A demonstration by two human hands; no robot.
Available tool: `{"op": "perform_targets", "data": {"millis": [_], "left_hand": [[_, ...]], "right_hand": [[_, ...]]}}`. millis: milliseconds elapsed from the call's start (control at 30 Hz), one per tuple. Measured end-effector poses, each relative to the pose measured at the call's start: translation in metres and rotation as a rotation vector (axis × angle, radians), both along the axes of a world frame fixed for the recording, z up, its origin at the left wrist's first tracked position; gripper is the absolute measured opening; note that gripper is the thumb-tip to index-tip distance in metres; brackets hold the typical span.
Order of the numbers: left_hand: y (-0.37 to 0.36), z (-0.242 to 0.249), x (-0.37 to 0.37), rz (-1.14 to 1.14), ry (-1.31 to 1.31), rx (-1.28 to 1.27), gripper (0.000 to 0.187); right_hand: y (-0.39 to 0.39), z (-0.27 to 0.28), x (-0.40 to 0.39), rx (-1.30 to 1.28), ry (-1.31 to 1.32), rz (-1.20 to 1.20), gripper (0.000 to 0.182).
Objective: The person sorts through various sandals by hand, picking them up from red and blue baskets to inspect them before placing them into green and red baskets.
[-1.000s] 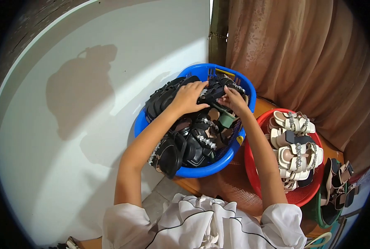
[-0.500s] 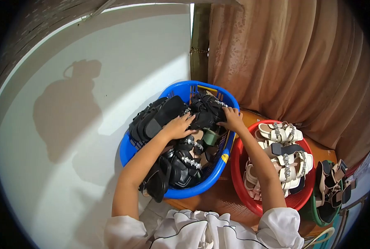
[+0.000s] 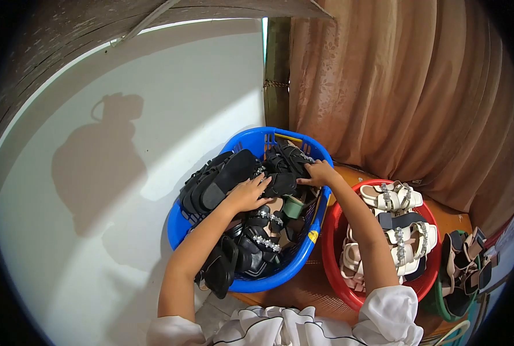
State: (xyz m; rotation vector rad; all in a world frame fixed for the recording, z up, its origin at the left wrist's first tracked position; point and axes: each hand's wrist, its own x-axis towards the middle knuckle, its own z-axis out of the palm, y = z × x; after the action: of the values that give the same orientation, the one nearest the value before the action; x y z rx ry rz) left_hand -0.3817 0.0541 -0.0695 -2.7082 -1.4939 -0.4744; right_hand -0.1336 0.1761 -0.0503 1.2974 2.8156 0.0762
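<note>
A blue basket is filled with black sandals, some with sparkling straps. My left hand lies spread on the sandals in its middle, close to a black sandal with its sole up. On the right side of the basket, my right hand touches the strappy black sandals near the rim, thumb and fingers bent around their edge. A sandal with a green heel lies below my right hand. Black sandals with jewelled straps are at the front.
Right of the blue basket, a red basket holds white sandals. Farther right, a green basket holds pinkish sandals with dark soles. Behind them hangs a brown curtain; a white wall rises on the left.
The view has tilted up a little, so the baskets appear lower. My right hand has shifted slightly left over the black sandals, its fingers drawn closer together. My left hand has barely moved.
</note>
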Motion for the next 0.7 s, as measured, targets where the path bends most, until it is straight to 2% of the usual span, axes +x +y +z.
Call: {"op": "perform_targets", "data": {"millis": [33,133,233,333,367,467,533,567,667,700], "left_hand": [[0.0,-0.001,0.0,-0.003,0.0,0.007,0.063],[0.0,-0.001,-0.001,-0.005,0.004,0.014,0.063],[0.0,0.0,0.0,-0.006,0.005,0.028,0.062],[0.002,-0.005,-0.001,-0.021,0.001,0.08,0.062],[0.003,-0.007,-0.001,-0.019,0.004,0.084,0.063],[0.002,-0.002,0.001,0.005,0.043,0.024,0.067],[0.002,0.006,0.002,0.008,0.118,0.005,0.068],[0.004,0.012,0.003,0.04,0.124,-0.154,0.079],[0.001,0.035,0.013,0.108,0.348,-0.254,0.092],[0.001,0.047,0.02,0.165,0.345,-0.336,0.095]], "right_hand": [[0.002,0.002,0.0,0.016,-0.028,0.036,0.08],[0.004,0.004,-0.003,0.045,0.091,-0.081,0.071],[-0.006,-0.005,-0.013,0.045,0.447,-0.363,0.059],[-0.018,-0.019,-0.02,0.237,0.374,-0.225,0.051],[-0.02,-0.02,-0.023,0.255,0.275,-0.205,0.046],[-0.013,-0.014,-0.018,0.201,0.594,-0.387,0.043],[-0.012,0.006,-0.007,0.127,0.951,-0.625,0.044],[-0.008,0.008,0.0,0.117,1.041,-0.636,0.045],[0.002,0.0,0.014,0.101,1.353,-0.631,0.047],[-0.001,0.002,0.015,0.105,1.484,-0.629,0.047]]}}
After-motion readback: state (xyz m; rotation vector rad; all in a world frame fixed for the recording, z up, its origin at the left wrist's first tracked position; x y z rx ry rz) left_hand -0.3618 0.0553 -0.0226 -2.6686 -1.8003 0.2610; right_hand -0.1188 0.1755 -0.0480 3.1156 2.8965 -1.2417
